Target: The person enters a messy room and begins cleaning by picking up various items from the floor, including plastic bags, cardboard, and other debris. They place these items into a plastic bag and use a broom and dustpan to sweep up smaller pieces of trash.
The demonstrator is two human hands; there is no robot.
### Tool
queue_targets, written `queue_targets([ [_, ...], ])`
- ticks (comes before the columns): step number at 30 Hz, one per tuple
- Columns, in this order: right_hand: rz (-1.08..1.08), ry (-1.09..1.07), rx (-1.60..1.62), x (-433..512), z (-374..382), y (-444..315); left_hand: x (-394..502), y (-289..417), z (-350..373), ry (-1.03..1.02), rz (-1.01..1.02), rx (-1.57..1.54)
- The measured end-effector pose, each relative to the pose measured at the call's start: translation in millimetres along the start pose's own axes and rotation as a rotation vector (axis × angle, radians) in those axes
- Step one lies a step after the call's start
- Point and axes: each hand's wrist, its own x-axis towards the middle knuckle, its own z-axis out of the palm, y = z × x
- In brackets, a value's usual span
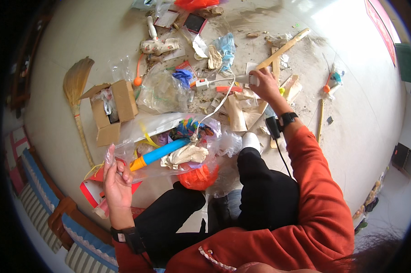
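My right hand (266, 83) is closed on a white plastic object (247, 80), beside a long wooden stick (283, 48). A white cable (222, 102) with a power-strip-like piece (202, 84) lies left of it. My left hand (118, 181) holds the edge of a clear plastic bag (150, 131), fingers partly curled. In and on the bag lie a blue tube with an orange end (162, 153), a cream crumpled glove or cloth (185, 156), multicoloured fabric (191, 128) and a red plastic bag (198, 176).
A straw broom (77, 85) and an open cardboard box (103, 109) are on the left. Beyond lie a blue face mask (227, 47), a purple glove (182, 76), paper and scattered dirt. Another stick (320, 119) lies right; cushioned wooden seating (62, 218) stands lower left.
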Motion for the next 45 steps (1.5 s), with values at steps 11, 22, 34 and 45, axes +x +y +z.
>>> queue_targets([
  [11,0.483,-0.284,0.500,-111.1,-100.2,34.8,-8.2,-8.5,-12.5,-0.022,0.018,0.178],
  [22,1.006,0.007,1.099,-377.6,-127.7,83.5,-0.5,-22.3,-32.6,-0.070,-0.014,0.219],
  [34,0.941,0.021,0.132,-516.9,-121.2,61.8,14.0,-30.1,-48.1,-0.136,-0.054,0.242],
  [45,1.598,0.303,-0.013,-640.7,-80.4,99.8,15.1,-37.9,-47.0,-0.119,-0.044,0.309],
])
